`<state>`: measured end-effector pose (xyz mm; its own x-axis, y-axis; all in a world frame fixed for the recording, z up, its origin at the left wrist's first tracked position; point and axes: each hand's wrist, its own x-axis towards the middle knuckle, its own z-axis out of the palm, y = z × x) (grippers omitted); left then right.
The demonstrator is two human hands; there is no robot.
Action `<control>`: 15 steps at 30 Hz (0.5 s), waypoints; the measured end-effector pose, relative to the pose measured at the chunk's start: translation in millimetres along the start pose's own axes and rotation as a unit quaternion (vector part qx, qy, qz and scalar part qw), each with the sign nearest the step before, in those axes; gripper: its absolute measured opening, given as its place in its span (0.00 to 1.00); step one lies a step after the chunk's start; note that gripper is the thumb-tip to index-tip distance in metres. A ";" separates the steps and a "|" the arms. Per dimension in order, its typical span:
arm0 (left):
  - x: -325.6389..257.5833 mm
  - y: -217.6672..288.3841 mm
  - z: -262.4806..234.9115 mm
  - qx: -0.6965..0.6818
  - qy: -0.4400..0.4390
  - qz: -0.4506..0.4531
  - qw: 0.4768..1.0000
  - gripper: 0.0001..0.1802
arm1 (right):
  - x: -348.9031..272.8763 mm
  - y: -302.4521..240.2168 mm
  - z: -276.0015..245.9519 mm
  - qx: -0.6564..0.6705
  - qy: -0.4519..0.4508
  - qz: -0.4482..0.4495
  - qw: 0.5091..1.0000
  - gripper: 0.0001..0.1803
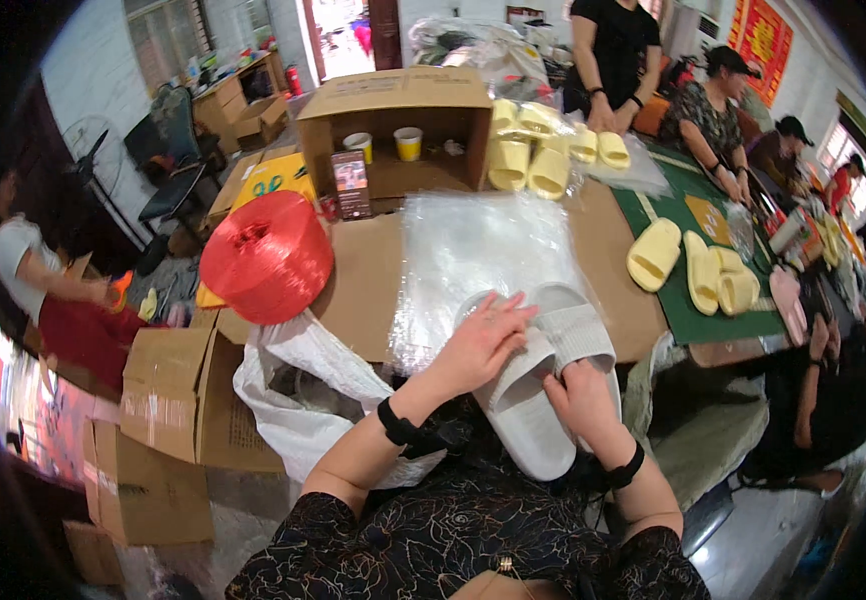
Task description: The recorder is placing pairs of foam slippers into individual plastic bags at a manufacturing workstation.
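A pair of light grey slippers lies side by side at the table's near edge, over clear plastic bags [483,235]. My left hand [483,345] rests on the toe end of the left slipper [531,435], its fingers stretched out across the top. On the right slipper [575,328], my right hand [590,402] is closed at the strap opening, with the fingertips tucked under the strap and partly hidden. Both slippers point away from me, and their heels reach over the table's edge toward my lap.
A red twine roll [267,257] stands left of the bags. Behind is an open cardboard box [393,105] holding two cups, with a phone [351,185] propped in front. Yellow slippers [654,254] lie right, near co-workers. A white sack [303,390] hangs at my left.
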<state>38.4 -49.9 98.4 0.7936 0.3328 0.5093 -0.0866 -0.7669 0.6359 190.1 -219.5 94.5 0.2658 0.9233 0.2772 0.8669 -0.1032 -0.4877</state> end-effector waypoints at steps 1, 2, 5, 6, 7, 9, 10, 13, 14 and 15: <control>-0.6 1.4 -1.0 -0.002 -0.010 0.009 1.000 0.07 | 8.6 0.6 4.3 0.001 -0.006 -0.013 1.000 0.15; 0.7 6.5 -3.0 -0.026 -0.032 -0.007 0.999 0.11 | 17.4 5.8 11.4 0.001 0.033 -0.005 0.999 0.15; -5.2 11.3 -5.6 -0.037 -0.034 0.007 0.999 0.16 | 38.4 19.3 32.5 -0.039 0.030 0.033 0.998 0.14; -7.4 16.1 -7.8 -0.029 -0.026 0.014 0.999 0.18 | 44.9 16.6 37.8 -0.045 0.040 0.021 0.998 0.13; -9.9 15.6 -8.7 -0.027 -0.021 0.011 0.999 0.18 | 50.7 16.8 44.6 -0.051 0.050 0.011 0.997 0.12; -11.8 14.7 -9.9 -0.075 -0.023 0.001 0.997 0.17 | 58.0 31.6 71.2 0.172 0.065 -0.002 0.983 0.09; -13.9 10.0 -10.8 -0.081 -0.016 0.002 0.997 0.17 | 61.6 31.1 77.5 0.056 0.037 -0.065 0.996 0.10; -18.4 3.2 -16.0 -0.083 -0.007 -0.003 0.996 0.16 | 74.4 6.4 79.5 -0.055 0.029 -0.143 0.988 0.13; -17.2 5.5 -15.5 -0.097 -0.002 -0.014 0.995 0.16 | 85.3 -2.6 73.6 -0.101 -0.041 -0.069 0.992 0.13; -16.5 8.1 -16.1 -0.098 -0.001 -0.012 0.995 0.16 | 91.6 -6.5 69.8 -0.145 -0.110 0.006 0.983 0.12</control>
<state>14.9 -52.7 104.5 0.7987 0.3480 0.4909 -0.1829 -0.6368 0.7490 179.4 -108.5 65.2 0.2067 0.9758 0.0720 0.9567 -0.1861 -0.2238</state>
